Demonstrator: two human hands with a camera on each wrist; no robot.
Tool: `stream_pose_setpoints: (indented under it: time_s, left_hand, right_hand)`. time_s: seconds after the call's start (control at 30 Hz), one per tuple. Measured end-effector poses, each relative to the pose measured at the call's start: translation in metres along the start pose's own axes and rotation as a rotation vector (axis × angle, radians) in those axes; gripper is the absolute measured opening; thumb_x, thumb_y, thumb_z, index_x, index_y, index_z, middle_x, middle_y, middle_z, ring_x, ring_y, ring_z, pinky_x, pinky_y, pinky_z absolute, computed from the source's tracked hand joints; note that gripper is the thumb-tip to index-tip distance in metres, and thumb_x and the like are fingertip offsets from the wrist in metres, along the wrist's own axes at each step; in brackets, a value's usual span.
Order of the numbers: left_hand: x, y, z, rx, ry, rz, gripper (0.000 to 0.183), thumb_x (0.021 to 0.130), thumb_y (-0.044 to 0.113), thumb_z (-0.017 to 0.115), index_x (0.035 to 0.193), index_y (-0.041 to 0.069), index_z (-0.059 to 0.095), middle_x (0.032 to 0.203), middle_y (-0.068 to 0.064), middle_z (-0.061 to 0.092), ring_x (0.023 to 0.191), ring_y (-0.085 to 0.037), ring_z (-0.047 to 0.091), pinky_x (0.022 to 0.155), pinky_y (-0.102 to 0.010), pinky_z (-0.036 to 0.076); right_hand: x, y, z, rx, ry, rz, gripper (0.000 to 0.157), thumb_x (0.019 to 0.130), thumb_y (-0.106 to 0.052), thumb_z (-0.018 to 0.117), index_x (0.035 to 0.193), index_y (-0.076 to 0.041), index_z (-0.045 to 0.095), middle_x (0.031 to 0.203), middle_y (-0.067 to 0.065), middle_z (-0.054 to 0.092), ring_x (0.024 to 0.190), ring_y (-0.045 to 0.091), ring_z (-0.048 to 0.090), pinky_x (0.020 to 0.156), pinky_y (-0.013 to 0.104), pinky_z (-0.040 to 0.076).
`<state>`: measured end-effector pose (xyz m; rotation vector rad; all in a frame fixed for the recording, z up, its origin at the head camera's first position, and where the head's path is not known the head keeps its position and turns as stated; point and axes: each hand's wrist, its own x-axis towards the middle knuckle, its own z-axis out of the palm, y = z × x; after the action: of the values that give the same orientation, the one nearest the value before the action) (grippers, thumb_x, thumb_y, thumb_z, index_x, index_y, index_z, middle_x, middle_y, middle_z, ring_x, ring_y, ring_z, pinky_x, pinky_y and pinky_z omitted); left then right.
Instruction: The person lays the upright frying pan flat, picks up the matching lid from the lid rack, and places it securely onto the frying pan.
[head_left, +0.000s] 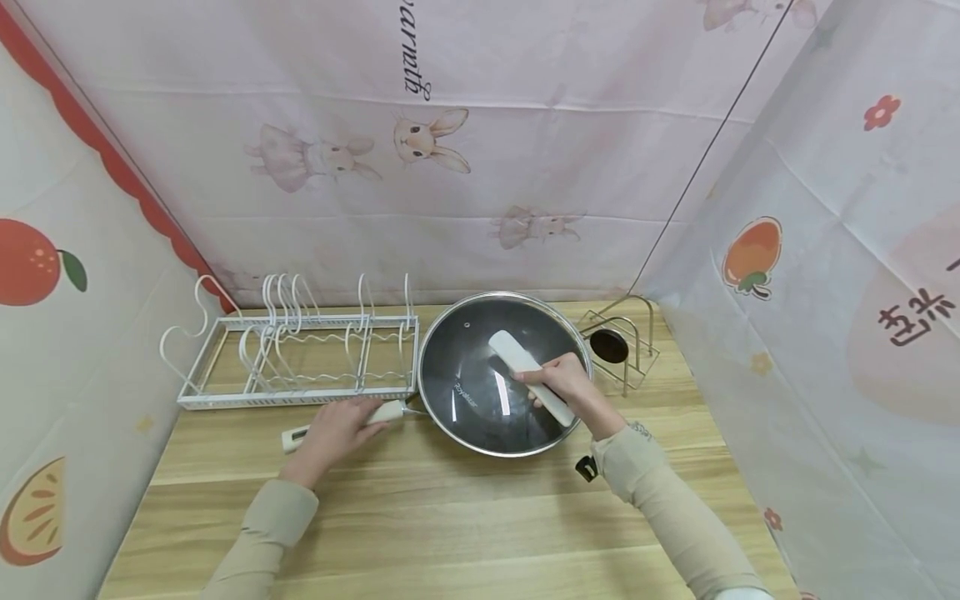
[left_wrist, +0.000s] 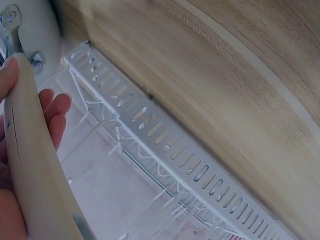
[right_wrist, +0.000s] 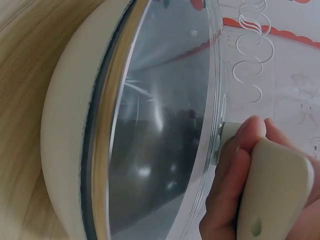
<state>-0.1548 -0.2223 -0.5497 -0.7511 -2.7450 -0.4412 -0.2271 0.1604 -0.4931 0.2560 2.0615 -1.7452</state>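
A cream wok (right_wrist: 65,125) stands on the wooden table, covered by a glass lid (head_left: 461,358) with a metal rim. My left hand (head_left: 335,429) grips the wok's long cream handle (left_wrist: 32,130), which points left; thumb and fingers wrap it in the left wrist view. My right hand (head_left: 567,385) holds the lid's bar-shaped cream knob (head_left: 513,350) over the glass, its fingers curled round it. In the right wrist view the lid sits along the wok's rim, its glass reflecting the surroundings.
Left of the wok stands a white dish rack (head_left: 300,395) with curved wire dividers. At the right back is a gold wire rack (head_left: 637,375), beside a dark round piece (head_left: 609,346). A small black object (head_left: 587,468) lies near my right sleeve. Printed curtains (head_left: 525,150) enclose the table (head_left: 450,533).
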Motion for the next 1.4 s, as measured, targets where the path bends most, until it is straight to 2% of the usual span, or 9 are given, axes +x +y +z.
stream_pose_setpoints:
  time_s: [0.17,0.47,0.77,1.1,1.4]
  left_hand:
    - [-0.001,0.000,0.001,0.005,0.003,-0.001,0.040,0.078,0.025,0.083,0.107,0.000,0.070,0.099,-0.017,0.072,0.080,-0.034,0.070,0.065,-0.047,0.059]
    - [-0.002,-0.001,0.003,0.003,0.002,-0.008,0.039,0.080,0.025,0.082,0.108,0.001,0.070,0.100,-0.017,0.072,0.081,-0.034,0.070,0.067,-0.047,0.059]
    - [-0.002,0.000,0.003,-0.005,0.024,-0.010,0.041,0.077,0.024,0.084,0.108,0.001,0.070,0.100,-0.016,0.072,0.077,-0.033,0.070,0.063,-0.047,0.058]
    - [-0.002,0.000,0.003,-0.002,0.030,0.006,0.040,0.079,0.028,0.083,0.107,0.002,0.070,0.096,-0.013,0.072,0.073,-0.030,0.069,0.060,-0.044,0.057]
    - [-0.002,0.001,0.004,0.002,0.028,-0.003,0.040,0.079,0.028,0.083,0.108,0.002,0.070,0.099,-0.014,0.072,0.078,-0.031,0.070,0.063,-0.045,0.058]
  right_hand:
    - [0.003,0.000,-0.001,-0.008,-0.005,0.017,0.028,0.075,-0.011,0.085,0.079,0.011,0.068,0.062,0.018,0.067,0.042,0.017,0.060,0.044,0.030,0.055]
    - [0.009,0.000,-0.001,-0.009,-0.017,0.042,0.027,0.077,-0.012,0.084,0.077,0.010,0.068,0.059,0.015,0.065,0.042,0.017,0.060,0.044,0.030,0.056]
    - [0.012,0.000,0.000,0.023,-0.028,0.070,0.029,0.078,-0.010,0.083,0.087,0.013,0.067,0.061,0.014,0.065,0.045,0.016,0.061,0.047,0.030,0.057]
    - [0.013,-0.001,-0.001,0.001,-0.032,0.054,0.032,0.078,-0.011,0.084,0.087,0.014,0.067,0.061,0.014,0.065,0.045,0.017,0.062,0.046,0.029,0.056]
    - [0.012,-0.001,0.002,0.016,-0.023,0.064,0.033,0.077,-0.011,0.084,0.089,0.014,0.066,0.062,0.016,0.066,0.043,0.017,0.061,0.045,0.029,0.055]
